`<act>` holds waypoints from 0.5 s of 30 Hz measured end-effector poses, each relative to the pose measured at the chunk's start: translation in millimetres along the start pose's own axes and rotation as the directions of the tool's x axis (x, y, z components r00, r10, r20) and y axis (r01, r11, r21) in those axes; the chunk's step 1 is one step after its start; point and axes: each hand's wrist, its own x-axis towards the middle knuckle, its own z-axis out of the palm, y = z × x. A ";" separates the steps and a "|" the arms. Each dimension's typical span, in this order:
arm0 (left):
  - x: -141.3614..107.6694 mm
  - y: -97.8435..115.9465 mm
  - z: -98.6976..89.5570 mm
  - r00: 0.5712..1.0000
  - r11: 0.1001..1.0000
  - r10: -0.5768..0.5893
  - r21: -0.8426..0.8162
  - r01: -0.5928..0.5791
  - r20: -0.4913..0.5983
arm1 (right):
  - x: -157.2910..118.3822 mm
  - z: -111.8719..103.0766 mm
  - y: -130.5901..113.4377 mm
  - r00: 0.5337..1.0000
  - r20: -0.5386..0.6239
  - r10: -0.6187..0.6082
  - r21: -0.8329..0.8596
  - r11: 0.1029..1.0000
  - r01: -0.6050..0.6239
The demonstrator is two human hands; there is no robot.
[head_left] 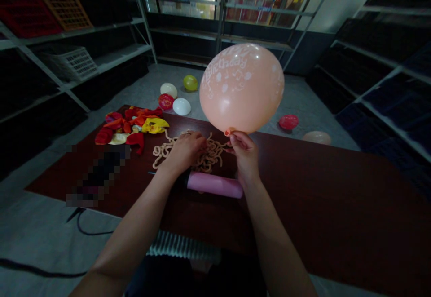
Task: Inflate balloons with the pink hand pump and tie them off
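A large inflated peach balloon (240, 92) with white birthday lettering stands up from my right hand (245, 153), whose closed fingers pinch it at the neck. My left hand (190, 148) lies over a tangled pile of beige string (210, 155), fingers curled down into it; the fingertips are hidden. Just in front of both hands a pink cylinder with a black end, which looks like a balloon pump (214, 184), lies on its side on the table. Left of the string is a heap of uninflated red, orange and yellow balloons (129, 124).
The dark brown table (323, 189) carries a blurred-out dark object (101, 173) at left. Several inflated balloons lie on the floor beyond, including a white one (182, 106) and a red one (288, 121). Shelving with crates (76, 61) flanks the room. A black cable (40, 268) runs at lower left.
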 end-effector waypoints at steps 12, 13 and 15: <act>4.7 17.7 -13.8 0.932 0.289 -0.337 -0.957 -0.034 -0.135 | -6.7 9.5 4.3 1.000 -0.004 -0.001 -0.012 1.000 0.001; 5.5 17.1 -12.5 0.928 0.292 -0.351 -0.956 -0.019 -0.126 | -7.1 9.3 4.9 1.000 -0.001 -0.012 -0.028 1.000 0.011; 6.6 15.0 -10.6 0.924 0.349 -0.357 -0.937 -0.005 -0.138 | -7.5 9.0 5.7 1.000 0.004 -0.026 -0.046 0.999 0.027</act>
